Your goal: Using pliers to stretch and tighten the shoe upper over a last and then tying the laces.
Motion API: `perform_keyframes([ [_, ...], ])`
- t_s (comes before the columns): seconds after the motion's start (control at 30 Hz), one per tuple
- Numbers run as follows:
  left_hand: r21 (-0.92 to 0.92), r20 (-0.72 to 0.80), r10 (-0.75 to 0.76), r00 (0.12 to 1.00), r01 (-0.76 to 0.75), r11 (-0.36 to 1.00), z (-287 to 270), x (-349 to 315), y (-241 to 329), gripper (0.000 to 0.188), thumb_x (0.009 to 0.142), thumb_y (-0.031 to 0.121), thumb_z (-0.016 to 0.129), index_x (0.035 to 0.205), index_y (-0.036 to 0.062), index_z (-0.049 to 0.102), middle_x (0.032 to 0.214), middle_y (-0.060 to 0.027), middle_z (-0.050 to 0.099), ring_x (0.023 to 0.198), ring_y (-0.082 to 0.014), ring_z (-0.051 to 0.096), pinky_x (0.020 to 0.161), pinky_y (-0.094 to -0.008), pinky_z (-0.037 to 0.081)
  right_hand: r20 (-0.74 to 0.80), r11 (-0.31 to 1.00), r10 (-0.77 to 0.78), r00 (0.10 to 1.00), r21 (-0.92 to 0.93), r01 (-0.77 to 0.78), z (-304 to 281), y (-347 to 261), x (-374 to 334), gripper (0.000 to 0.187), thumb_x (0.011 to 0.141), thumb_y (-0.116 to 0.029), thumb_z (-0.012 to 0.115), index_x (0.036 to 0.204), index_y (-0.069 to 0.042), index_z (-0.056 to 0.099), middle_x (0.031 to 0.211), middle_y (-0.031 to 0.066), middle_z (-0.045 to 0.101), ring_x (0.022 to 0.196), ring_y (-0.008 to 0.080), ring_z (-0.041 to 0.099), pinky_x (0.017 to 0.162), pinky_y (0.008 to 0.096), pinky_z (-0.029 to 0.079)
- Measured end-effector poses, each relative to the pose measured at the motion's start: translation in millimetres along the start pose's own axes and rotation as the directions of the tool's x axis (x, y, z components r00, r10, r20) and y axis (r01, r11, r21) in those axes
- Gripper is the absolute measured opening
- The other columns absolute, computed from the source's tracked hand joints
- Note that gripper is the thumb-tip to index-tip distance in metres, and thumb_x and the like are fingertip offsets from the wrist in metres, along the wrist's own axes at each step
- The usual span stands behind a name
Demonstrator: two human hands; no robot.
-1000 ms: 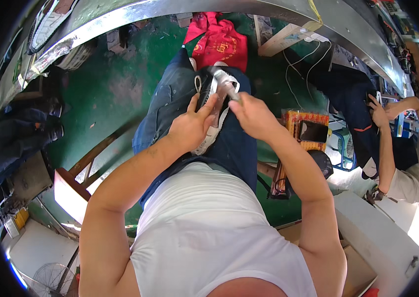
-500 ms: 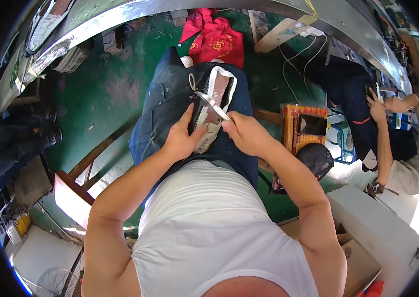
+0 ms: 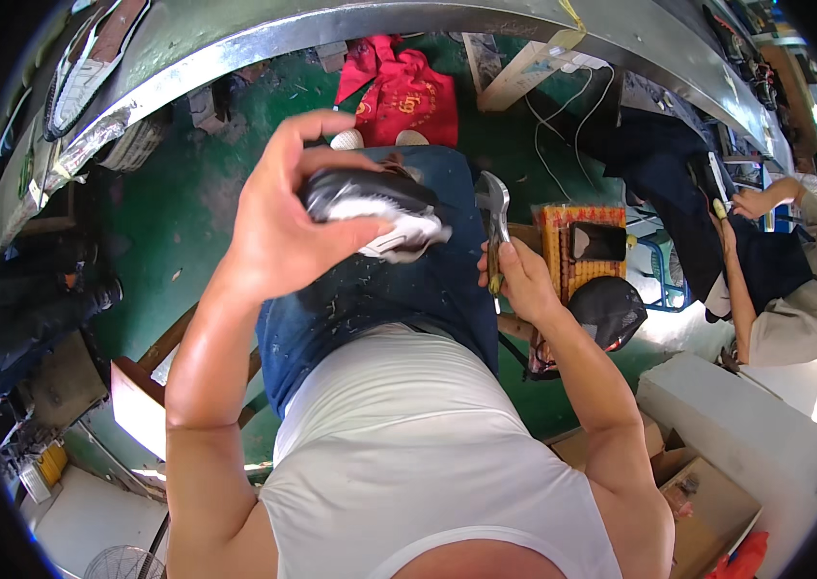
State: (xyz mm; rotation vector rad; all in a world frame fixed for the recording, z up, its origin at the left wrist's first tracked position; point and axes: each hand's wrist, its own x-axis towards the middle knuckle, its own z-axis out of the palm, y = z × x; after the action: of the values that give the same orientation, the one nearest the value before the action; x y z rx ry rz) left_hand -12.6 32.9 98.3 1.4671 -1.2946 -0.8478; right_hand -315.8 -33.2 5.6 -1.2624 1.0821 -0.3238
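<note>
over the lap [image 3: 379, 294], shoe [image 3: 381, 207] now raised

The left hand [image 3: 268, 222] grips a black-and-white shoe [image 3: 379, 207] — blurred in part — over the blue trousers [image 3: 379, 299]. The right hand [image 3: 526, 280] holds a metal tool [image 3: 498, 198], its curved head directed away from the body. A red cloth [image 3: 415, 101] lies on the green floor [image 3: 220, 183] near the metal-edged bench [image 3: 263, 43]. To the right, a dark phone [image 3: 597, 241] rests on an orange patterned pack [image 3: 555, 232]; a co-worker [image 3: 794, 323] is positioned beyond.
</note>
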Motion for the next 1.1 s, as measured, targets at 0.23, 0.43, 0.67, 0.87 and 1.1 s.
perform_keyframes([
  [0.23,-0.175,0.105,-0.516,0.85,0.526,0.832,61.8,59.1,-106.1,0.089,0.072,0.022,0.089,0.139,-0.0085,0.04,0.119,-0.0199,0.063,0.102,-0.0233,0.065,0.084,-0.0333,0.055,0.062,0.952,0.031,0.998,-0.307,-0.011,3.7,2.6,4.3,0.029,0.097,-0.026,0.057,0.109,0.0,0.058,0.081,0.011,0.064,0.076,0.0176,0.063,0.069,0.0329,0.049],
  [0.43,0.264,0.328,-0.392,0.86,0.314,0.912,55.9,-3.1,-103.3,0.092,0.073,0.013,0.075,0.15,-0.0043,0.029,0.145,-0.0223,0.047,0.134,-0.0304,0.047,0.11,-0.0365,0.038,0.201,0.839,-0.035,0.979,-0.526,0.138,11.9,-8.3,9.4,0.025,0.094,-0.024,0.061,0.098,0.0,0.055,0.081,0.0217,0.063,0.078,0.0419,0.061,0.072,0.0444,0.048],
  [0.67,0.662,0.125,-0.303,0.945,0.148,0.735,76.7,-16.3,-94.7,0.042,0.086,0.018,0.064,0.122,-0.0019,0.058,0.113,-0.0246,0.064,0.097,-0.0396,0.065,0.082,-0.0444,0.053,0.152,0.757,0.079,0.985,-0.652,0.04,19.8,-12.6,25.7,0.028,0.097,-0.025,0.055,0.096,0.002,0.053,0.089,0.0278,0.063,0.09,0.0467,0.061,0.079,0.0515,0.046],
  [0.87,0.314,-0.116,-0.188,0.975,0.215,0.925,72.1,-30.6,-102.4,0.018,0.085,0.015,0.071,0.081,-0.002,0.066,0.092,-0.0182,0.066,0.078,-0.0369,0.065,0.067,-0.041,0.052,0.414,0.83,0.102,0.905,-0.537,0.152,-1.9,-33.8,20.3,0.027,0.094,-0.022,0.058,0.104,0.003,0.055,0.091,0.0255,0.065,0.09,0.0443,0.062,0.081,0.0476,0.047],
  [1.1,0.402,-0.097,0.008,0.995,0.032,0.915,78.9,-36.7,-100.7,0.014,0.084,0.009,0.072,0.078,-0.0009,0.065,0.089,-0.0162,0.065,0.075,-0.0343,0.064,0.067,-0.0389,0.053,0.527,0.731,0.373,0.764,-0.674,0.109,-0.6,-72.4,40.0,0.04,0.093,-0.016,0.059,0.128,0.003,0.053,0.095,0.0221,0.066,0.091,0.0269,0.066,0.072,0.0384,0.051],
])
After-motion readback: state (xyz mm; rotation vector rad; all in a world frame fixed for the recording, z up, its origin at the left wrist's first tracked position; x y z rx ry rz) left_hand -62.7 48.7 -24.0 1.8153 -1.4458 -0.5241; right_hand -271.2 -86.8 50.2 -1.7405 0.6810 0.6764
